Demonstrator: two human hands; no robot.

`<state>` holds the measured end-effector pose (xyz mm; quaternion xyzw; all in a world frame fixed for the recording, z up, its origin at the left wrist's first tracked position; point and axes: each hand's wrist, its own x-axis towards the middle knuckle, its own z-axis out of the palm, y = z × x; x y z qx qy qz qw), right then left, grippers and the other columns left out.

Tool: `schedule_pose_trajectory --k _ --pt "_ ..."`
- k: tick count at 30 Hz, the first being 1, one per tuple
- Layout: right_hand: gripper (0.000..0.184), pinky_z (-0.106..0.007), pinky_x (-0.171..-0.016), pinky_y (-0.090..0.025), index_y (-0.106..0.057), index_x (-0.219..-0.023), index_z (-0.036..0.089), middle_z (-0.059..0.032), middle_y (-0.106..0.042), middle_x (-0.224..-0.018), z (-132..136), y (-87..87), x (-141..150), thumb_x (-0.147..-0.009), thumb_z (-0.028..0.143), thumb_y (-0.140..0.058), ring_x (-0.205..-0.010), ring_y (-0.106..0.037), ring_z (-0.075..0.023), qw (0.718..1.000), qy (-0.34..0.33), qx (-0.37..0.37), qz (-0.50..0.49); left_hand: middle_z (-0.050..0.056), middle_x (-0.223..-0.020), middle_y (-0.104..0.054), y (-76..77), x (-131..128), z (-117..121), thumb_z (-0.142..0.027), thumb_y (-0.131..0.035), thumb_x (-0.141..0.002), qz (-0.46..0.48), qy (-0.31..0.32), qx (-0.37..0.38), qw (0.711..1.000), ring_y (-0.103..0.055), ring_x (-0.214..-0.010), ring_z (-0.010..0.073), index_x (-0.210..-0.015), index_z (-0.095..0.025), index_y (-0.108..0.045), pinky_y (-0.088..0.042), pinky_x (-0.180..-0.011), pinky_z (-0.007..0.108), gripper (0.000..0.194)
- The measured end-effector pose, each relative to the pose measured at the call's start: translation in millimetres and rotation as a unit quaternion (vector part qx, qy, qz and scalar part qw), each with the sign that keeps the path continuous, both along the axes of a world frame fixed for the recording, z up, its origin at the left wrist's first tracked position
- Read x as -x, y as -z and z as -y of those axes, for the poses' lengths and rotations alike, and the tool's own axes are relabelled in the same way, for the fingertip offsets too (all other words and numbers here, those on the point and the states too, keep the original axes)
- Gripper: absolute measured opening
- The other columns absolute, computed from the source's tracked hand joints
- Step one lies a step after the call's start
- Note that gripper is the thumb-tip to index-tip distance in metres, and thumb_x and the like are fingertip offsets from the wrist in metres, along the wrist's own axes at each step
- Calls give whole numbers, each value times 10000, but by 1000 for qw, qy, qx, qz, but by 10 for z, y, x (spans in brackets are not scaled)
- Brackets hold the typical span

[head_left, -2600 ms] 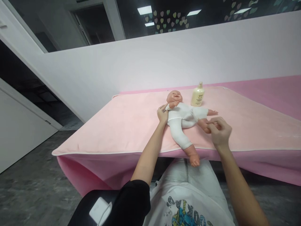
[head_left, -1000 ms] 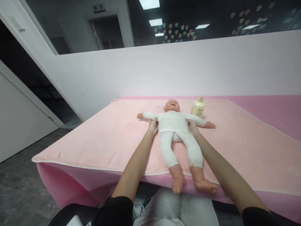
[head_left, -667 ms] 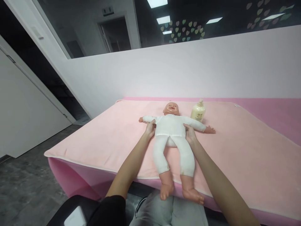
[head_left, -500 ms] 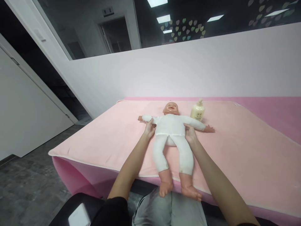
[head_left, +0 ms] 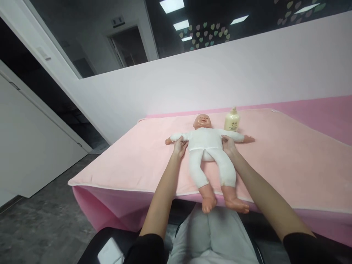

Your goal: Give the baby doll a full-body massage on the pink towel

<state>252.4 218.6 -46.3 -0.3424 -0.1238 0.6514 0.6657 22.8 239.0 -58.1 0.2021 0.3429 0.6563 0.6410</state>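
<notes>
A baby doll point(head_left: 205, 139) in a white cloth suit lies on its back with arms spread wide. Its head points toward the wall, and its bare feet hang past the near edge of the table. My left hand point(head_left: 180, 146) is curled against the doll's side under the arm at the left of the view, fingers up by the sleeve. On the opposite side, my right hand point(head_left: 228, 146) grips just below the other arm. Some fingertips are hidden beside or under the doll. Behind that arm stands a pale yellow pump bottle point(head_left: 232, 120), upright.
A light pink blanket point(head_left: 123, 157) covers the table over a darker pink cloth point(head_left: 115, 205). A white wall point(head_left: 247, 73) with a window rises behind. By my lap, a white object point(head_left: 110, 252) rests on a black seat point(head_left: 97, 244).
The view has shifted and tilted slightly, so the doll and my hands appear farther right, the doll's lower body also higher. Both hands stay at the doll's sides.
</notes>
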Motion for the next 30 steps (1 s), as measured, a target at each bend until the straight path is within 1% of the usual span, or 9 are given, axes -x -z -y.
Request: schedule_pose_trajectory --k 5,12,16,24,27,30 --pt "126 -230 -619 -525 -562 -712 164 -3 -638 -633 56 -59 38 -752 76 -482 -589 -584 -127 1000 5 20 16 66 -886 -650 -6 -20 44 -121 -545 -859 -9 -15 -1 1000 -646 -847 138 -953 -153 -562 -523 -898 296 101" --pt "138 -240 -621 -521 -582 -716 157 -8 -639 -615 102 -97 57 -750 75 -477 -603 -591 -139 999 -3 18 32 51 -888 -640 -17 -23 35 -105 -580 -837 -4 -20 -2 1000 -638 -843 135 -972 -180 -548 -511 -900 311 159" --pt "133 -246 -616 -521 -581 -714 157 -7 -641 -616 119 -110 66 -748 79 -478 -601 -585 -139 999 0 33 39 27 -862 -633 1 -21 20 -82 -577 -831 -7 -22 -10 1000 -639 -807 122 -985 -199 -518 -514 -897 334 202" --pt "140 -253 -608 -514 -600 -742 143 -31 -663 -663 107 -98 59 -749 77 -477 -627 -605 -154 998 -7 32 56 -15 -909 -641 62 -3 -9 -45 -600 -793 5 -11 -50 999 -651 -806 116 -1024 -255 -485 -519 -889 357 332" --pt "144 -252 -616 -519 -598 -741 141 -33 -661 -665 91 -82 55 -747 71 -473 -618 -602 -150 998 -10 29 50 -14 -889 -639 47 1 -3 -47 -576 -811 5 -6 -39 999 -650 -809 114 -1027 -255 -485 -522 -880 342 313" --pt "140 -244 -616 -521 -593 -731 144 -25 -642 -632 79 -71 51 -754 76 -472 -601 -592 -143 999 -6 31 42 -9 -887 -639 27 -3 4 -65 -587 -814 2 -9 -26 1000 -644 -803 114 -1053 -264 -492 -526 -864 329 326"
